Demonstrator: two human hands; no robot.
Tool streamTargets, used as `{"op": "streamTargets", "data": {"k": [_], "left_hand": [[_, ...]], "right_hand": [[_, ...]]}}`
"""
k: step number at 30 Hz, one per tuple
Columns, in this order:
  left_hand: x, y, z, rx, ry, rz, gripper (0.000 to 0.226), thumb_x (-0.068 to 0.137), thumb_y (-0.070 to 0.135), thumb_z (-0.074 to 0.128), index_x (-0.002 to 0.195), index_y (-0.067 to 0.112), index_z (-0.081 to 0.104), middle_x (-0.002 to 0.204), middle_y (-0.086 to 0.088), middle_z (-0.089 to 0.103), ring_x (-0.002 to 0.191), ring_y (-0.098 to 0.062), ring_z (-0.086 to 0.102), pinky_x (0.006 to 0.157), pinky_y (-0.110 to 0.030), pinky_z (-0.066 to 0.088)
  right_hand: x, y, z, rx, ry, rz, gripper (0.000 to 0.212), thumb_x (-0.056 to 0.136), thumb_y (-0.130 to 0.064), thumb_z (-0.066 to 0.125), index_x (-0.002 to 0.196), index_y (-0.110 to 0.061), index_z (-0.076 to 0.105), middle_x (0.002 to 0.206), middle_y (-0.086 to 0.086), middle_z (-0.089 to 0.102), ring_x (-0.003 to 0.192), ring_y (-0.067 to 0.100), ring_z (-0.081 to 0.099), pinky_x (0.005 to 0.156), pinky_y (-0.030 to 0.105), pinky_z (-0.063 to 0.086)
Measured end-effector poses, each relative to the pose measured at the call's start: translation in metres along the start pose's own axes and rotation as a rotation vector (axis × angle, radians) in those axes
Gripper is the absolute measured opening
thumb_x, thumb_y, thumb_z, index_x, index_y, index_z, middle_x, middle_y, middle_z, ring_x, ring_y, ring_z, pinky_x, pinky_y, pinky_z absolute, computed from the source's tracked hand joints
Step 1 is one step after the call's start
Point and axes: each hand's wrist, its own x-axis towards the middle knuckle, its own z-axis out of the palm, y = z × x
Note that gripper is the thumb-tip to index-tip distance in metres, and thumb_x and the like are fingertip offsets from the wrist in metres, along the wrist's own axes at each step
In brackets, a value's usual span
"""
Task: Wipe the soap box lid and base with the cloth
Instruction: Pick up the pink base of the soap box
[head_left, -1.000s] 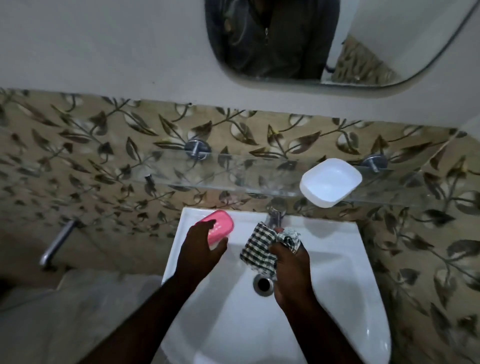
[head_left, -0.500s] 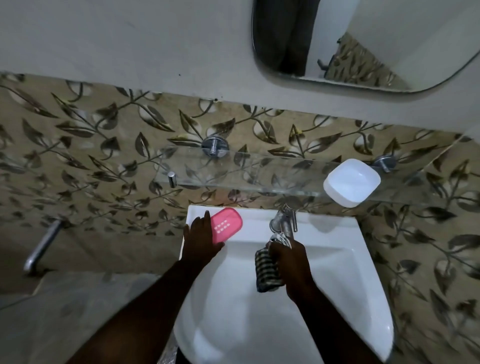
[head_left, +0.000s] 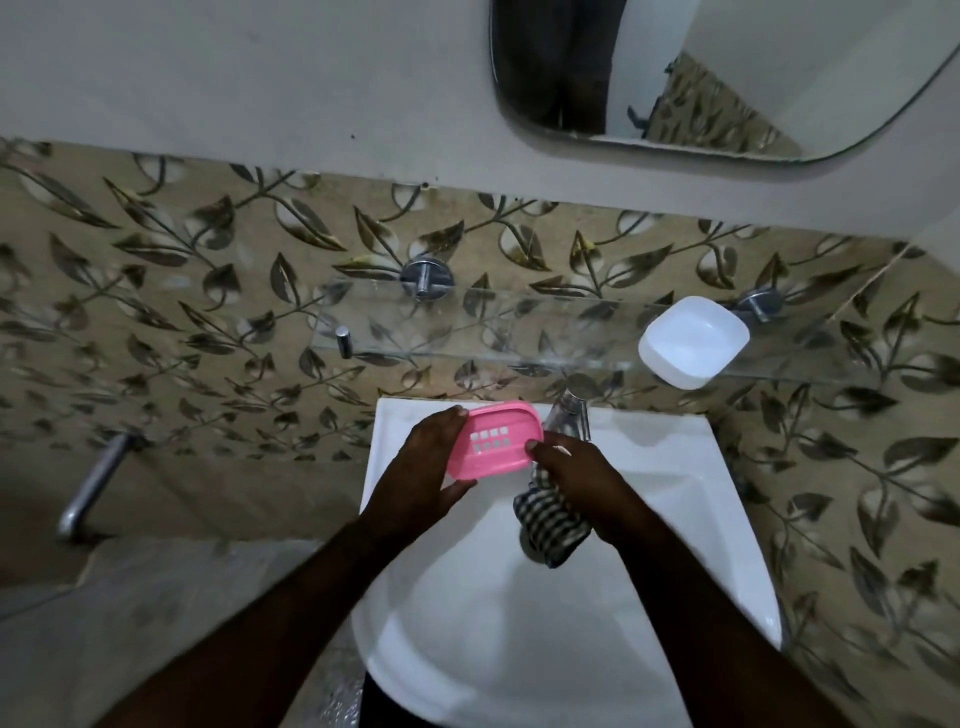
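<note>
Soap box base (head_left: 493, 447) now lifted between both hands, with the cloth (head_left: 550, 525) brought up beside it.
The left hand (head_left: 415, 478) grips the pink base by its left end above the back of the sink (head_left: 675, 467), off the rim where it lay half a second ago. The right hand (head_left: 576, 478), fingers curled round the checked cloth, has crossed from the tap (head_left: 570, 415) until its thumb touches the base's right edge. Wiping looks about to start, and the white lid (head_left: 693, 340) waits on the glass shelf (head_left: 519, 332).

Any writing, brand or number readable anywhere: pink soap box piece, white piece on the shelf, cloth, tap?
None can be read.
The pink soap box piece shows only a grid of small square holes, no lettering.
The white piece, checked cloth and tap bear no visible marks.
</note>
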Motion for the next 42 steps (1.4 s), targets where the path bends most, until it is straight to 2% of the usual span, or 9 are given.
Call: {"op": "streamTargets", "data": {"k": [9, 18, 25, 28, 30, 33, 37, 40, 42], "left_hand": [[-0.005, 0.042, -0.016, -0.103, 0.158, -0.121, 0.060, 0.085, 0.013, 0.070, 0.137, -0.005, 0.045, 0.135, -0.008, 0.052, 0.126, -0.015, 0.045, 0.110, -0.013, 0.027], [0.001, 0.068, -0.030, 0.054, 0.232, -0.093, 0.026, 0.083, -0.003, 0.069, 0.109, 0.001, 0.069, 0.103, -0.014, 0.069, 0.097, -0.016, 0.058, 0.086, -0.025, 0.046], [0.001, 0.093, -0.032, 0.104, 0.302, -0.089, 0.025, 0.082, -0.007, 0.068, 0.106, -0.002, 0.069, 0.103, -0.015, 0.069, 0.099, -0.017, 0.058, 0.089, -0.021, 0.044], [-0.001, 0.098, -0.032, 0.087, 0.344, -0.110, 0.030, 0.082, -0.009, 0.068, 0.111, -0.002, 0.068, 0.109, -0.014, 0.070, 0.102, -0.015, 0.060, 0.091, -0.030, 0.048], [-0.002, 0.105, -0.028, -0.046, 0.427, -0.226, 0.040, 0.085, -0.005, 0.067, 0.125, -0.001, 0.060, 0.123, -0.007, 0.064, 0.109, -0.011, 0.059, 0.095, -0.028, 0.049], [-0.001, 0.114, -0.024, -0.441, 0.493, -0.475, 0.058, 0.088, -0.015, 0.054, 0.141, 0.006, 0.042, 0.139, -0.004, 0.051, 0.125, -0.012, 0.052, 0.104, -0.022, 0.043], [0.009, 0.123, -0.020, -0.826, 0.475, -0.664, 0.050, 0.089, -0.011, 0.044, 0.133, 0.012, 0.051, 0.125, -0.007, 0.064, 0.118, -0.015, 0.059, 0.093, -0.020, 0.049], [0.015, 0.117, -0.023, -0.859, 0.653, -0.826, 0.037, 0.098, 0.002, 0.038, 0.131, 0.003, 0.055, 0.133, -0.010, 0.058, 0.125, -0.019, 0.052, 0.105, -0.025, 0.042], [0.020, 0.114, -0.025, -1.094, 0.584, -0.856, 0.027, 0.099, 0.018, 0.037, 0.108, 0.007, 0.060, 0.110, -0.008, 0.063, 0.104, -0.016, 0.058, 0.091, -0.020, 0.048]], "right_hand": [[-0.016, -0.003, -0.022, -0.232, 0.199, -0.367, 0.030, 0.089, -0.032, 0.063, 0.117, -0.024, 0.068, 0.106, -0.004, 0.073, 0.099, 0.012, 0.066, 0.089, 0.030, 0.050], [-0.038, 0.012, -0.026, -0.255, 0.250, -0.570, 0.024, 0.091, -0.023, 0.064, 0.110, -0.039, 0.063, 0.072, -0.004, 0.071, 0.061, -0.008, 0.061, 0.056, 0.000, 0.039], [-0.043, 0.015, -0.038, -0.201, 0.225, -0.613, 0.018, 0.092, -0.029, 0.061, 0.109, -0.036, 0.064, 0.079, -0.009, 0.070, 0.070, 0.015, 0.068, 0.068, 0.040, 0.058], [-0.046, 0.015, -0.044, -0.232, 0.191, -0.673, 0.016, 0.092, -0.031, 0.060, 0.107, -0.038, 0.061, 0.076, -0.013, 0.067, 0.067, 0.010, 0.066, 0.068, 0.033, 0.056], [-0.049, 0.015, -0.047, -0.244, 0.299, -0.773, 0.020, 0.089, -0.034, 0.058, 0.109, -0.034, 0.062, 0.087, -0.017, 0.069, 0.081, 0.004, 0.066, 0.071, 0.017, 0.049], [-0.051, 0.015, -0.049, -0.340, 0.247, -0.799, 0.026, 0.088, -0.026, 0.064, 0.114, -0.027, 0.066, 0.096, -0.008, 0.074, 0.087, 0.013, 0.070, 0.074, 0.028, 0.054], [-0.053, 0.023, -0.052, -0.440, 0.254, -0.856, 0.028, 0.087, -0.024, 0.063, 0.115, -0.023, 0.068, 0.100, -0.004, 0.075, 0.088, 0.018, 0.072, 0.071, 0.034, 0.056], [-0.056, 0.021, -0.052, -0.313, 0.396, -0.843, 0.029, 0.088, -0.031, 0.057, 0.114, -0.020, 0.067, 0.102, -0.003, 0.074, 0.089, 0.016, 0.071, 0.072, 0.032, 0.055], [-0.060, 0.018, -0.050, -0.421, 0.333, -0.834, 0.030, 0.087, -0.034, 0.057, 0.113, -0.023, 0.068, 0.101, -0.005, 0.075, 0.090, 0.016, 0.070, 0.073, 0.029, 0.053]]}}
